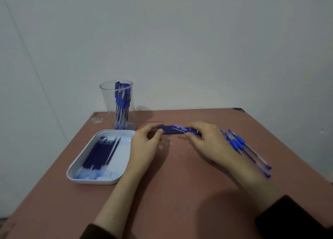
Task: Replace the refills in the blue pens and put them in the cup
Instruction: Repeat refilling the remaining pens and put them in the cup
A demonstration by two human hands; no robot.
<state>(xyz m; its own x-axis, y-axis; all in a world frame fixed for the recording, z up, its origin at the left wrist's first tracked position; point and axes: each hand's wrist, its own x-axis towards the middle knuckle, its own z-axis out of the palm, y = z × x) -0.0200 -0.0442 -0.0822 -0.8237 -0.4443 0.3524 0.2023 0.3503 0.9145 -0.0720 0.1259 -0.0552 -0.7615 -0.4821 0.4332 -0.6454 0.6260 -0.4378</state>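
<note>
Head view: the left hand [146, 139] curls fingers and thumb round the left end of a dark blue refill pack [173, 130]. The right hand [207, 139] pinches its right end, so both grasp it together. The pack sits low over the table [180, 184]; whether it touches, I cannot tell. Its long axis runs left to right, straight between the hands.

Just right of the right hand, partly hidden by the wrist, loose pens [241, 145] lie side by side, slanting toward the near right, so that hand is likely the nearer for the next pen. Just left of the left hand sits the tray [93, 181] with a row of refills [100, 152]. Beyond it stands the cup [106, 98] with standing pens [121, 102], nearer the left hand.
</note>
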